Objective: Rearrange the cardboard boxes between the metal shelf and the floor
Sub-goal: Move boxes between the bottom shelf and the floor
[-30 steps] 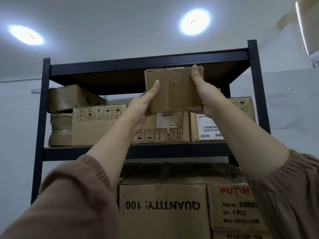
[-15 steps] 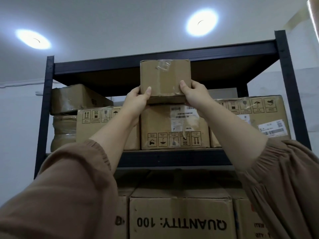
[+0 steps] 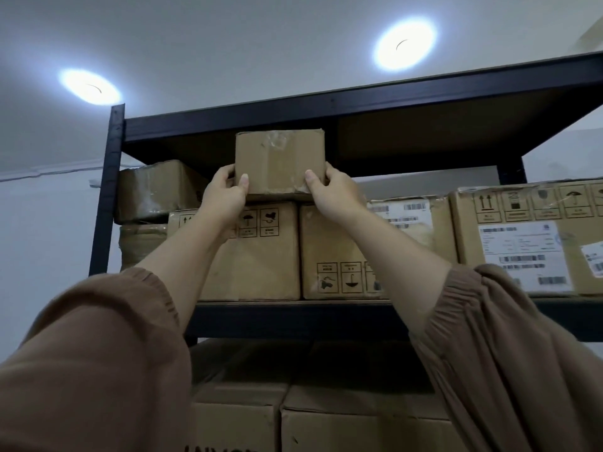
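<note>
A small taped cardboard box (image 3: 280, 161) rests on top of two larger boxes on the upper level of the black metal shelf (image 3: 293, 313). My left hand (image 3: 225, 194) grips its lower left corner and my right hand (image 3: 336, 194) grips its lower right corner, thumbs on the front face. Beneath it stand a box with handling symbols (image 3: 261, 252) and a box with a shipping label (image 3: 346, 249). The floor is out of view.
More boxes fill the same level: two wrapped ones stacked at the left (image 3: 153, 190) and a labelled one at the right (image 3: 528, 239). Large cartons (image 3: 352, 422) sit on the level below. The top shelf board (image 3: 391, 125) hangs close above the small box.
The small box went from held in the air before the shelf to resting on the two boxes, deeper in. My view has moved closer and to the left.
</note>
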The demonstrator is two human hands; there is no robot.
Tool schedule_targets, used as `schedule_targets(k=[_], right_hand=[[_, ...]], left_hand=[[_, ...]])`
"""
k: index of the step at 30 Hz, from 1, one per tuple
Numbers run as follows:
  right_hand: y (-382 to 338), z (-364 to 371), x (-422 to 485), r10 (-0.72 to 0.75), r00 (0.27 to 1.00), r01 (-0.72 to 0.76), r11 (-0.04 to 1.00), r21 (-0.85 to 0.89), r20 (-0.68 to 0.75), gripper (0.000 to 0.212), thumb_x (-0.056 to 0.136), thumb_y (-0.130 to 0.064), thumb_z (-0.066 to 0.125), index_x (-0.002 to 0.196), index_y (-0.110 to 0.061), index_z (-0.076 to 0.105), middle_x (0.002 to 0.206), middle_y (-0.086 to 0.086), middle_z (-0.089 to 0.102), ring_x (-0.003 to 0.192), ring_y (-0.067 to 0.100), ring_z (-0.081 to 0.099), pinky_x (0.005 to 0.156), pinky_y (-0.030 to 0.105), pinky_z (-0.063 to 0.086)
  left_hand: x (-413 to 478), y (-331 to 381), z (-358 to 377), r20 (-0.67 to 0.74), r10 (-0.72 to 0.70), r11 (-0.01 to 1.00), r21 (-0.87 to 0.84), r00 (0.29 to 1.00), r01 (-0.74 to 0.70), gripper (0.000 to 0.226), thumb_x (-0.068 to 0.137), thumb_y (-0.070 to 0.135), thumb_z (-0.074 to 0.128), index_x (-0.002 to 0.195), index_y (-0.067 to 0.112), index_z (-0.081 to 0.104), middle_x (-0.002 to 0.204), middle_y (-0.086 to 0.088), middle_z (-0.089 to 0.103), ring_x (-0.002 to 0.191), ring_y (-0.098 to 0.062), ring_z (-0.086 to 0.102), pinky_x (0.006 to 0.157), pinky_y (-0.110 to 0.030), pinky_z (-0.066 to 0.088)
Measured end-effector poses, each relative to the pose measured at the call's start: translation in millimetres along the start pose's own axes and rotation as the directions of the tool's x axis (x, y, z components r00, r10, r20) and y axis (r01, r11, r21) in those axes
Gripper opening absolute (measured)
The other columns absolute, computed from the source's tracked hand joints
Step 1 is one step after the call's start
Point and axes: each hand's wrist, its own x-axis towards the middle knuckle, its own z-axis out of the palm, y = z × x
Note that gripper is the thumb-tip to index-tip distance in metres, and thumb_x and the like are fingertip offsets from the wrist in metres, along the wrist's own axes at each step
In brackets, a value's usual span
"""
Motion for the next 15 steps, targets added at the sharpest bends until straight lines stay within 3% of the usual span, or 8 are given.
schedule_targets(k=[3, 7, 10, 15], right_hand=[[-9.4, 17.7, 4.2, -0.025, 0.999, 0.019, 0.979, -0.205, -0.029, 0.063, 0.101, -0.057, 0.031, 0.154, -0.023, 0.032, 0.142, 0.003, 0.054, 0.138, 0.029, 0.041, 0.118, 0.054, 0.007], [-25.4, 44.8, 9.3, -0.122, 0.992, 0.098, 0.922, -0.374, -0.041, 0.058, 0.100, -0.059, 0.035, 0.138, -0.018, 0.053, 0.116, -0.001, 0.066, 0.121, 0.023, 0.053, 0.115, 0.052, 0.014], [-31.4, 62.8, 17.2, -0.132, 0.991, 0.122, 0.907, -0.402, 0.004, 0.049, 0.101, -0.055, 0.037, 0.120, -0.016, 0.060, 0.099, -0.002, 0.061, 0.112, 0.022, 0.056, 0.112, 0.050, 0.019], [-37.5, 75.4, 27.4, -0.121, 0.991, 0.131, 0.900, -0.417, 0.051, 0.047, 0.099, -0.056, 0.039, 0.108, -0.018, 0.064, 0.096, -0.003, 0.061, 0.107, 0.021, 0.058, 0.114, 0.049, 0.023]], left_hand=[[6.5, -24.4, -10.5, -0.058, -0.016, 0.997, 0.075, 0.998, 0.020, 0.054, 0.099, 0.045, 0.048, 0.149, 0.032, 0.034, 0.142, -0.002, 0.050, 0.125, -0.027, 0.053, 0.103, -0.050, 0.047], [6.8, -49.7, -15.4, -0.177, 0.017, 0.941, 0.335, 0.984, 0.044, 0.084, 0.088, 0.066, 0.051, 0.154, 0.021, 0.024, 0.153, -0.007, 0.040, 0.140, -0.030, 0.037, 0.113, -0.053, 0.034], [3.8, -60.7, -13.4, -0.227, 0.084, 0.895, 0.446, 0.970, 0.026, 0.095, 0.088, 0.061, 0.057, 0.157, 0.010, 0.014, 0.163, -0.012, 0.019, 0.151, -0.029, 0.012, 0.122, -0.047, 0.013], [3.1, -68.9, -17.6, -0.228, 0.105, 0.844, 0.536, 0.968, 0.034, 0.106, 0.085, 0.069, 0.053, 0.157, 0.008, 0.006, 0.165, -0.011, 0.007, 0.152, -0.025, 0.001, 0.123, -0.038, 0.001]])
